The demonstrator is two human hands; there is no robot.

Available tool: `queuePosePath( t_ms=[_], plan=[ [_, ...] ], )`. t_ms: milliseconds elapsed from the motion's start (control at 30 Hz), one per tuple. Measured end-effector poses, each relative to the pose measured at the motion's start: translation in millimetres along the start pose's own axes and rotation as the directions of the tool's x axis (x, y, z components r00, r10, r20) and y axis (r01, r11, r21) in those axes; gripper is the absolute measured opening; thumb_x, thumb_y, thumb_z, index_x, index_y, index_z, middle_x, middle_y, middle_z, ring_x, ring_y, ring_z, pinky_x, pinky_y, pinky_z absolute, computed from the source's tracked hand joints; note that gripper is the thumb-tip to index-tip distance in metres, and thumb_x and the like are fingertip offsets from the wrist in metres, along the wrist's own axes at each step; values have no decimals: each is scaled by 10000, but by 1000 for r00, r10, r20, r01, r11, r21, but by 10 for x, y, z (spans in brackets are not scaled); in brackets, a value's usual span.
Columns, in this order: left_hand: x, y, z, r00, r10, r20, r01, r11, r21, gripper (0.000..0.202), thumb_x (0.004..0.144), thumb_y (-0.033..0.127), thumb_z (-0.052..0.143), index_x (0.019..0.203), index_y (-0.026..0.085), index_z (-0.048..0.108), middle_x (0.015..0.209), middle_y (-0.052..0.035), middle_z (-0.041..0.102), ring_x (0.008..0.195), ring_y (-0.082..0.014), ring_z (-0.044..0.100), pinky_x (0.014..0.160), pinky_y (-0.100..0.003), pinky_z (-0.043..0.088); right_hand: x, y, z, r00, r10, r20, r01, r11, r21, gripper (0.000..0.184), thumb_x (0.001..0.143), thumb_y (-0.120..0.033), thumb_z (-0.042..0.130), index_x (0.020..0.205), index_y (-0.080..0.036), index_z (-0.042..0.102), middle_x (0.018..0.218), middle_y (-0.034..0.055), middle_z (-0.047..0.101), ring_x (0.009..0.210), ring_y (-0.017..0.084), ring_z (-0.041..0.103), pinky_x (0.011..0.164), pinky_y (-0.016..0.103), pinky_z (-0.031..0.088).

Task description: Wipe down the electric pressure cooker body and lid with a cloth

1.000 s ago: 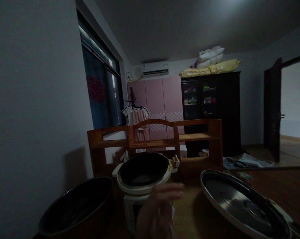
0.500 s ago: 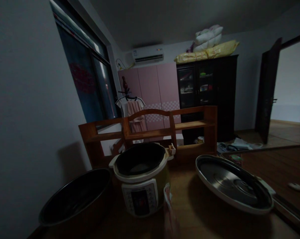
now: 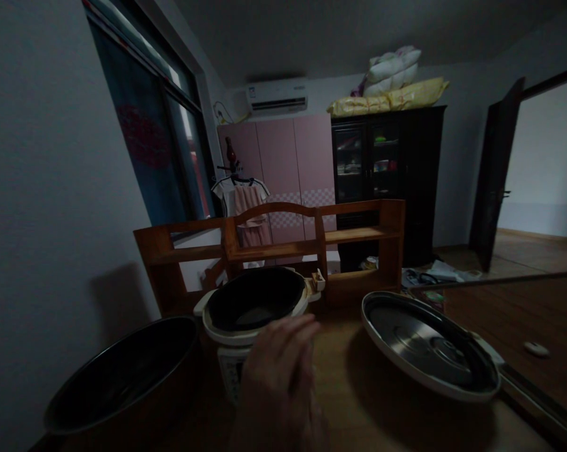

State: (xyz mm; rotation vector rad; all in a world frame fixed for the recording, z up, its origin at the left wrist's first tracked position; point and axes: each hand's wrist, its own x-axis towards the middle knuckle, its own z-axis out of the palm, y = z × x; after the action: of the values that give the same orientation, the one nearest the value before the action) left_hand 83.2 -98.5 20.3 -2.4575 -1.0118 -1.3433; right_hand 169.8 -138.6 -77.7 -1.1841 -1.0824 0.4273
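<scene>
My left hand (image 3: 276, 361) is raised in front of the electric pressure cooker (image 3: 229, 370), fingers stretched toward the upper right. It overlaps my right hand (image 3: 306, 402), which is dim, blurred and mostly hidden behind it. A white cloth or tissue showed in the right hand a moment earlier; only a pale edge is discernible there now. The cooker stands lidless, its dark interior visible, and my left hand covers part of its control panel. To the left sits a dark inner pot (image 3: 123, 376). The cooker's round lid (image 3: 429, 345) lies on the right, metal underside up.
A wooden shelf rack (image 3: 274, 251) rises behind the cooker on the wooden table (image 3: 340, 389). At the right is a brown surface with a small white object (image 3: 536, 349). A wall (image 3: 52, 220) borders the left side.
My left hand has come into view in front of the cooker, covering much of the panel and my right hand. The view has shifted slightly, moving the objects left in frame.
</scene>
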Motion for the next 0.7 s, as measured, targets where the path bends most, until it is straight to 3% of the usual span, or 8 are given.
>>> queuePosePath(
  t_ms=[100,200,267,467,700],
  plan=[
    [66,-495,-78,978,-124,-167,156,968,196,276,997,310,447,1123,223,676,1184,-81,699,1112,-262,644,1034,-494,486,40,86,41,1000,19,-17,-19,1000,-11,310,1017,-369,542,1280,-238,641,1371,84,603,1247,254,584,1056,463,485],
    [-44,-992,-16,970,-159,-182,203,945,256,269,1006,273,417,1065,209,672,1107,-76,713,1095,-250,635,1116,-511,400,13,229,103,999,15,-31,-16,999,-29,369,1032,-324,420,1273,-267,694,1344,54,655,1360,226,515,1158,391,400],
    [-127,-1174,50,969,-137,-207,188,950,250,251,1001,261,420,1010,193,661,1060,-84,707,1072,-240,626,1141,-501,372,-28,338,149,999,-22,-41,20,999,-47,402,1023,-302,401,1319,-260,671,1337,50,666,1386,213,493,1190,388,359],
    [-164,-1230,225,920,-127,-372,209,959,190,247,996,226,379,871,207,591,852,-60,650,965,-233,591,1107,-483,379,-37,545,271,998,-40,-51,38,998,-40,476,1025,-260,362,1482,-232,494,1476,34,552,1459,212,392,1222,423,314],
    [-172,-1292,270,906,-137,-400,211,966,147,248,988,242,388,853,217,594,852,-52,649,937,-231,589,1090,-472,385,25,634,278,1000,-13,-21,12,999,-36,532,1011,-195,336,1540,-217,390,1539,36,471,1450,216,393,1182,355,386]
  ],
)
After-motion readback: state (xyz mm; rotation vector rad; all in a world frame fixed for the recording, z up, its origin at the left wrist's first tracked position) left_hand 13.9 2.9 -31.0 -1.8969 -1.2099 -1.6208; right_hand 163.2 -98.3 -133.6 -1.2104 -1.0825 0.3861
